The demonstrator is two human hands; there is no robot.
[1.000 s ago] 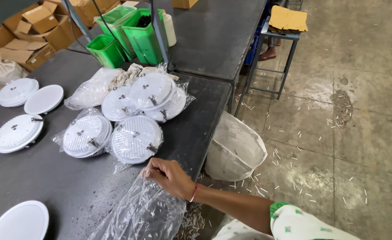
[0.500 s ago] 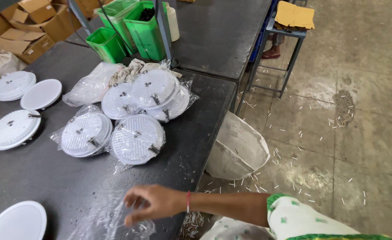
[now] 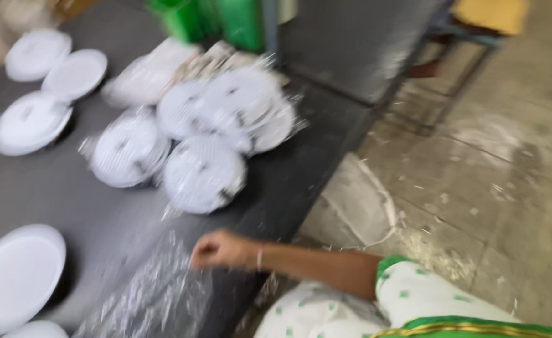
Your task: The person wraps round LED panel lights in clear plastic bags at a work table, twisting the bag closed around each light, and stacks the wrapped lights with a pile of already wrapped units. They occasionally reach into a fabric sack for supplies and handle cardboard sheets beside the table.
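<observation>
At the near edge of the dark table, the right hand is clenched on crinkled clear plastic wrap, which looks light, limp and slippery, best gripped by a bunched edge.

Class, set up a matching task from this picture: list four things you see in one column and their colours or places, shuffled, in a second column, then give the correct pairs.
Things:
1. bins
2. clear plastic bag
3. table
4. white sack

Descriptions:
A. on the floor beside the table
B. green
C. under the right hand
D. dark grey

Pairs: 1-B, 2-C, 3-D, 4-A
</observation>
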